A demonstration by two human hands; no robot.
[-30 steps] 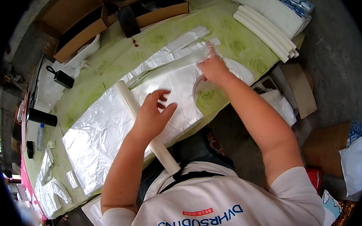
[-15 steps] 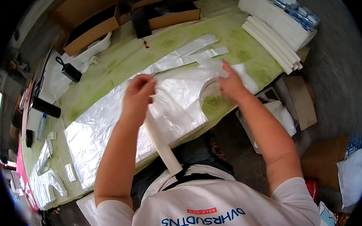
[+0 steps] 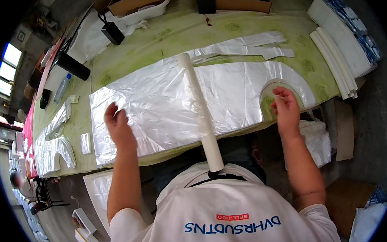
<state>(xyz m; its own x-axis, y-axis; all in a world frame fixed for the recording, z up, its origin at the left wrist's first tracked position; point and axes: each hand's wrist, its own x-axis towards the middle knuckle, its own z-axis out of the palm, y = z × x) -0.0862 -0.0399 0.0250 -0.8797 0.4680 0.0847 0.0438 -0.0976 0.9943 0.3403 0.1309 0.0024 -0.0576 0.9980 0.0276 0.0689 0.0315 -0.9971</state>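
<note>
A stack of shiny, translucent plastic film (image 3: pixel 157 110) lies flat on the table, with a rounded cutout (image 3: pixel 269 96) at its right end and long strips (image 3: pixel 246 41) along the far side. Across it lies a white tube (image 3: pixel 212 153), its near end by my waist; crinkled film clings to its middle. My left hand (image 3: pixel 120 125) hovers over the left part of the film, fingers loosely bent and apart, holding nothing. Beside the cutout is my right hand (image 3: pixel 286 108), fingers curled but apart, with nothing visible in them.
Several white rolls (image 3: pixel 334 63) and a white stack with blue packets (image 3: pixel 343 36) stand at right. Smaller film pieces (image 3: pixel 56 151) lie left, near a bottle (image 3: pixel 62 88) and a black cylinder (image 3: pixel 72 66). A cardboard box (image 3: pixel 244 3) sits at the back.
Both hands have come apart and released the raised film, which now lies down. The tube shows across the film's width, where film covered most of it before. My view has shifted left.
</note>
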